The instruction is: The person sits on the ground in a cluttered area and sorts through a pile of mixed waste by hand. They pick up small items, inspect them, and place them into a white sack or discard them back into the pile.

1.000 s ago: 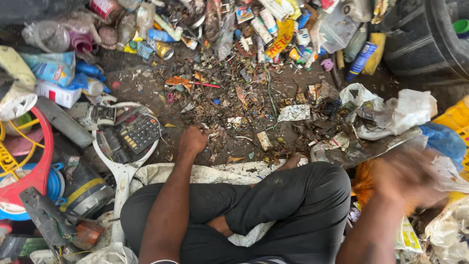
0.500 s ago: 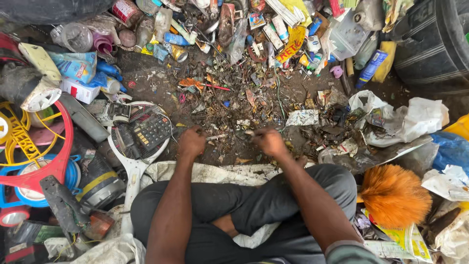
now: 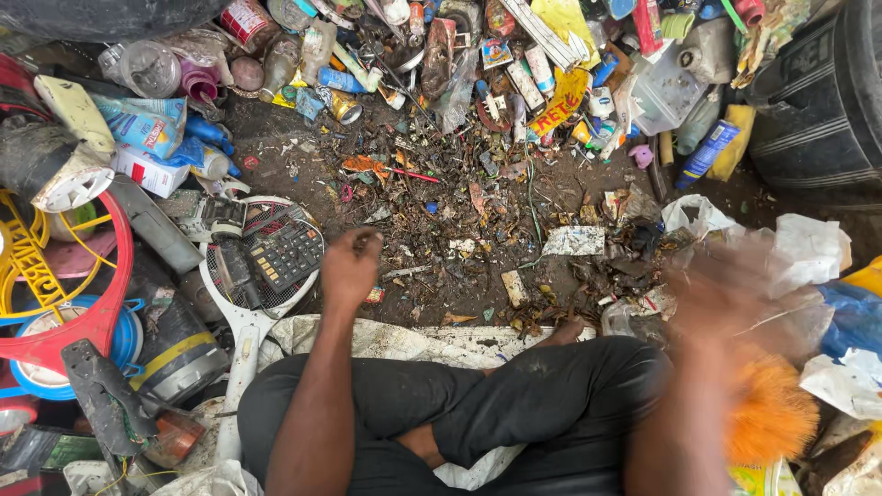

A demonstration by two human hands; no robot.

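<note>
A person sits cross-legged on a white sack [image 3: 413, 340] amid sorted refuse; the left hand [image 3: 349, 266] is bunched over dark, littered soil, fingers curled in and pinched on a small scrap too tiny to identify; just beside it a black calculator [image 3: 285, 253] lies on a white racket [image 3: 243, 312]; the right hand [image 3: 735, 294] is a blur near crumpled white plastic bags [image 3: 808, 248] and an orange brush [image 3: 772, 413], its grip impossible to tell.

Ground [image 3: 441, 276] rough damp dirt; calculator [image 3: 285, 253] matt dark plastic; bags [image 3: 808, 248] thin crinkled white plastic
</note>
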